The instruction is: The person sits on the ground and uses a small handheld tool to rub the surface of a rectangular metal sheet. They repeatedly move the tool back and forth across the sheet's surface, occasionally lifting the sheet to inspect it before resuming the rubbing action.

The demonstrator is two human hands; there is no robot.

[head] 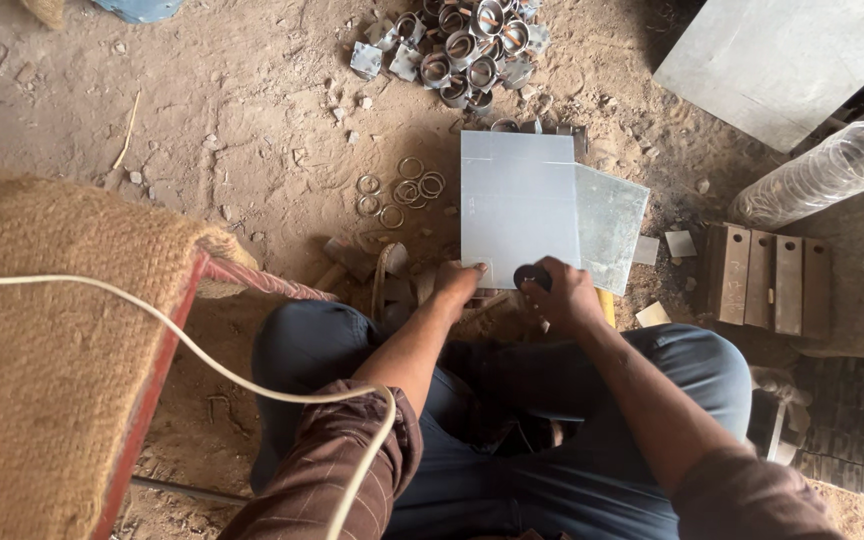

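A flat rectangular metal sheet (517, 205) lies on the dirt floor in front of my knees, over a second, duller sheet (610, 225) that sticks out to its right. My left hand (455, 283) presses on the near left corner of the top sheet. My right hand (564, 290) is closed around a small dark round object (530, 276) held at the sheet's near edge.
A pile of short metal ring sockets (472, 50) lies beyond the sheets, with loose wire rings (407, 190) to the left. A jute-covered red frame (62, 330) and a pale cord (202, 360) are at left. Wooden blocks (770, 280), a clear plastic roll (822, 175) and a large grey sheet (782, 55) are at right.
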